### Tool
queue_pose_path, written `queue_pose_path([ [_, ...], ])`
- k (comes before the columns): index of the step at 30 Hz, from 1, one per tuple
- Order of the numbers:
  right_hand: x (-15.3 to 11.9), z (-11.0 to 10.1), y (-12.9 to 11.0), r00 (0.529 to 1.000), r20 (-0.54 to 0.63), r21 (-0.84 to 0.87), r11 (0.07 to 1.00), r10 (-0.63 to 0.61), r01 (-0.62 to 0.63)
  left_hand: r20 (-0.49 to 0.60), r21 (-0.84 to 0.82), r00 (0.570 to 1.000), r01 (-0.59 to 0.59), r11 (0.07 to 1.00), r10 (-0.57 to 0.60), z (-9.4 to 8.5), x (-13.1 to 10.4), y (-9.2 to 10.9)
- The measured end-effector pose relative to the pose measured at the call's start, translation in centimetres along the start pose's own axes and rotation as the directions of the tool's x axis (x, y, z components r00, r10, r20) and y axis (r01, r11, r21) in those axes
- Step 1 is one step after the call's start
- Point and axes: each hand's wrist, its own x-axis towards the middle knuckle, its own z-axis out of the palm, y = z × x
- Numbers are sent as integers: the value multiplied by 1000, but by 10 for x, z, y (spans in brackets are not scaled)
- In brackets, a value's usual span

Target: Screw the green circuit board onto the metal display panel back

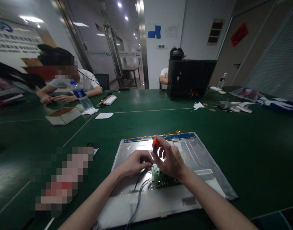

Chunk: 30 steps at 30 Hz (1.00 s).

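Note:
A flat metal display panel point(129, 159) lies on the green table before me, a blue circuit strip point(184, 136) along its far edge. On its middle sits a green circuit board point(158, 182), partly covered by my right hand point(171, 158). That hand is closed around a screwdriver with an orange-red handle point(156, 145), held roughly upright over the board; its tip is hard to make out. My left hand point(137, 161) is closed, thumb and fingertips together at the board's left corner. What they pinch, if anything, is hidden. Grey cables point(139, 198) run from the board toward me.
An open cardboard box point(63, 115) and a water bottle point(81, 95) stand at left, near a seated person point(81, 80). Opposite, a black computer case point(191, 78) partly hides another person. Gloves point(239, 106) lie at right; a blurred flat item point(67, 179) lies beside the panel.

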Motion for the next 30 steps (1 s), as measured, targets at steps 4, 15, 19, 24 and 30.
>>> queue_pose_path([
  [4, 0, 0, 1, 1000, 1, -5, 1000, -16, 16, -6, 5, 1000, 3, 1000, -3, 0, 0, 1],
  [15, 0, -2, -1, 999, 44, 8, 1000, 18, -18, 7, 3, 1000, 9, 1000, -9, 1, 0, 1],
  [19, -1, 0, 0, 999, 35, 0, 1000, 20, -20, 7, 7, 1000, 13, 1000, -13, 0, 0, 2],
  [24, -1, 0, 0, 1000, 6, 3, 1000, 4, -4, -17, 8, 1000, 10, 1000, -10, 0, -1, 4],
  [30, 0, -1, -1, 999, 31, 11, 1000, 16, -17, -20, 3, 1000, 13, 1000, -13, 1, 1, 2],
])
